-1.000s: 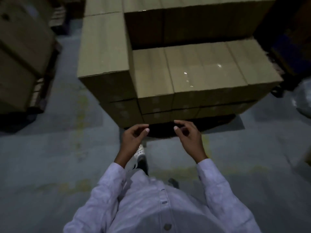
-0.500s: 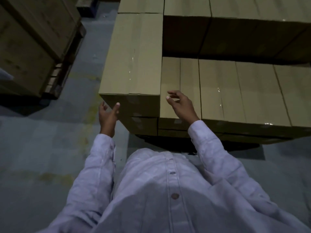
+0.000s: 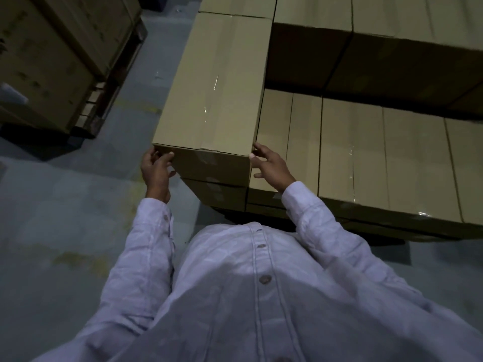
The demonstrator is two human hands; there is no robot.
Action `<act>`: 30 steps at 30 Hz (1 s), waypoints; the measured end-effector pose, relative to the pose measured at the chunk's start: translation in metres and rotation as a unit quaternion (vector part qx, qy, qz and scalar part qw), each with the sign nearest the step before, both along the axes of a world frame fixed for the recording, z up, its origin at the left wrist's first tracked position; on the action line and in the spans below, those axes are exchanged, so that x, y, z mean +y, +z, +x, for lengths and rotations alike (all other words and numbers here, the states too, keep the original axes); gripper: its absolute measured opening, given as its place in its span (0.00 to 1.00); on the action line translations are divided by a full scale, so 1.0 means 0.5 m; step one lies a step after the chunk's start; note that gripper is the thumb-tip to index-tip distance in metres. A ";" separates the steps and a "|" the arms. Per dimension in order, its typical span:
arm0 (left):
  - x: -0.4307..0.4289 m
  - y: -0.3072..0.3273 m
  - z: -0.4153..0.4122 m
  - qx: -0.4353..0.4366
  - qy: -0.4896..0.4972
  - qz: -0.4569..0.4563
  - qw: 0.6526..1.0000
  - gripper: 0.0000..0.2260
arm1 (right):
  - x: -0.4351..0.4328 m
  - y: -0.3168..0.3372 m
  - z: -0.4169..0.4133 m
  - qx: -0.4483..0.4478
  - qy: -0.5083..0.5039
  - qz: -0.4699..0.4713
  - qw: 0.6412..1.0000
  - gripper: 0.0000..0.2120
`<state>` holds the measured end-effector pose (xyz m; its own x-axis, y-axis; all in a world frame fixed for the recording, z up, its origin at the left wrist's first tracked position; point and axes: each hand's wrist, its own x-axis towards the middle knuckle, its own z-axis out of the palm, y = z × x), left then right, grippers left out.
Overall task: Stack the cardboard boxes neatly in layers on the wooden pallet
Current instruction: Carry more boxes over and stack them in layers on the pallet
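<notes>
Gripping box (image 3: 214,84) corner with curled left hand (image 3: 155,172), spread-fingered right hand (image 3: 270,167) pressing opposite corner. Running lengthwise away; pallet hiding in shadow.

Our arms come up from the lower centre of the frame, bent at the elbows, left sleeve (image 3: 146,252) and right sleeve (image 3: 321,231) pale and long. Left of centre, our left hand (image 3: 155,169) grips the near left corner of the cardboard box (image 3: 214,87), thumb on the front face, fingers curled round the side. Just right of centre, our right hand (image 3: 270,165) has fingers spread, fairly straight, fingertips touching the near right corner.
</notes>
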<state>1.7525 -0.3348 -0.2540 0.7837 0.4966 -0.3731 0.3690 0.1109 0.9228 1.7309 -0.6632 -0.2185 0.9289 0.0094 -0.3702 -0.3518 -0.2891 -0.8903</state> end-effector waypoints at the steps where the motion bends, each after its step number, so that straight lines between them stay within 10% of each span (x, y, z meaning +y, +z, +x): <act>1: 0.005 -0.002 -0.001 -0.001 -0.003 0.005 1.000 0.30 | 0.004 0.000 0.000 0.000 -0.007 0.006 1.000 0.31; 30: 0.077 0.038 0.119 -0.016 -0.079 -0.003 0.997 0.21 | 0.050 0.005 0.044 -0.074 -0.104 0.001 0.992 0.28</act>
<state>1.8120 -0.2963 -0.2352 0.8628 0.3643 -0.3505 0.3537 0.0604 0.9334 1.7528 -0.6381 -0.2159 0.9548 -0.1874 -0.2307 -0.2699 -0.2217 -0.9370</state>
